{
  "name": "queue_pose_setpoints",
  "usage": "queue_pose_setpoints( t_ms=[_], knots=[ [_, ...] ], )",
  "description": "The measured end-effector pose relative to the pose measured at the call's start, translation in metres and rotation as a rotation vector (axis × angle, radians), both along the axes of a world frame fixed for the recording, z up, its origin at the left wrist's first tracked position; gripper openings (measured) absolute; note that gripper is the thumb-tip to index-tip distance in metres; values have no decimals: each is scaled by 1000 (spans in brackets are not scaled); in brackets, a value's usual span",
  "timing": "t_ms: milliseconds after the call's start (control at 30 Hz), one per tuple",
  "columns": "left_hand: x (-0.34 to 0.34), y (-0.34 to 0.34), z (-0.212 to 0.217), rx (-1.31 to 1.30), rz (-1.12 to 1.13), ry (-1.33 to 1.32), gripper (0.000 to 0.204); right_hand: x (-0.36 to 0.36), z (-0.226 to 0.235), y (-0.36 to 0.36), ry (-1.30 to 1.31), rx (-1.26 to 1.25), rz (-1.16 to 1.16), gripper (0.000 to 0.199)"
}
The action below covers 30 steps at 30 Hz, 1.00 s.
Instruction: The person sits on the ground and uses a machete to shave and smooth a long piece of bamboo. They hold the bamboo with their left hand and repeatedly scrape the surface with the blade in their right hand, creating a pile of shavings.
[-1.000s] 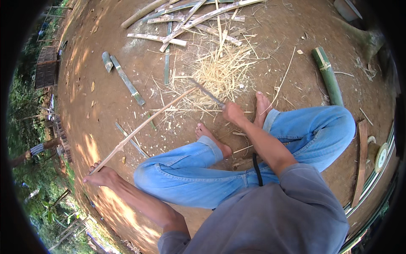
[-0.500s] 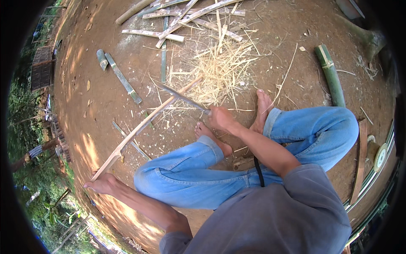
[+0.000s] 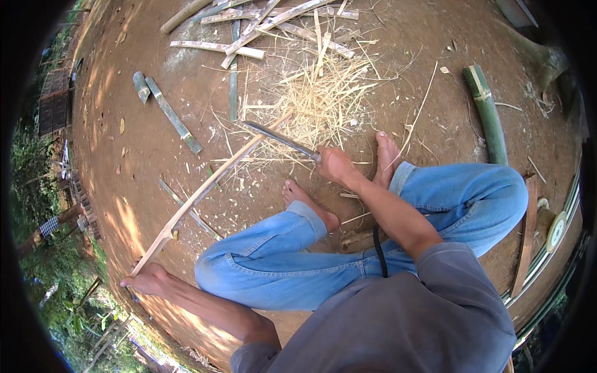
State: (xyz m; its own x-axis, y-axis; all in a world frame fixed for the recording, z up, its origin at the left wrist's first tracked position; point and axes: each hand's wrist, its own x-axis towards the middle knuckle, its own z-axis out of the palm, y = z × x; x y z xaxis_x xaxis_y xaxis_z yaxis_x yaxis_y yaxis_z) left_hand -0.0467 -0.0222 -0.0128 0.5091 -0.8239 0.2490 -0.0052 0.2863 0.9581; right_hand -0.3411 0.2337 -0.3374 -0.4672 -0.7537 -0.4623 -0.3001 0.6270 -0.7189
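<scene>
My left hand (image 3: 149,278) is closed round the lower end of a long, pale bamboo strip (image 3: 205,186). The strip slants up and away to the right, and its far end reaches the edge of a pile of shavings (image 3: 323,102). In my right hand (image 3: 336,165) is the handle of a long-bladed knife (image 3: 283,139), gripped by closed fingers. The blade points up and left and crosses the strip near its far end; whether the edge touches the wood I cannot tell.
Split bamboo pieces (image 3: 261,31) lie heaped beyond the shavings. Short green bamboo lengths (image 3: 174,115) rest on the ground at the left. A thick green bamboo section (image 3: 485,115) lies right of my bare feet (image 3: 387,151). A wooden board (image 3: 526,236) is beside my right knee.
My right hand and the knife have shifted slightly to the right, the blade sliding along near the strip's far end. My left hand still holds the strip, almost unmoved.
</scene>
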Motion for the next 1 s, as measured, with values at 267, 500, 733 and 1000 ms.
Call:
queue_pose_setpoints(
  t_ms=[267,500,733,1000],
  knots=[
    [-2,0,-5,-102,21,0,56,-7,15,-6,-111,54,-142,26],
    [17,-10,-12,-191,164,-14,46,26,54,-20,-97,-92,65,24],
    [-5,4,-8,-166,240,-8,53,3,9,-8,-8,-35,-47,19],
    [-9,0,-7,-220,308,29,50,-14,-4,1,-89,72,-121,30]
  ],
)
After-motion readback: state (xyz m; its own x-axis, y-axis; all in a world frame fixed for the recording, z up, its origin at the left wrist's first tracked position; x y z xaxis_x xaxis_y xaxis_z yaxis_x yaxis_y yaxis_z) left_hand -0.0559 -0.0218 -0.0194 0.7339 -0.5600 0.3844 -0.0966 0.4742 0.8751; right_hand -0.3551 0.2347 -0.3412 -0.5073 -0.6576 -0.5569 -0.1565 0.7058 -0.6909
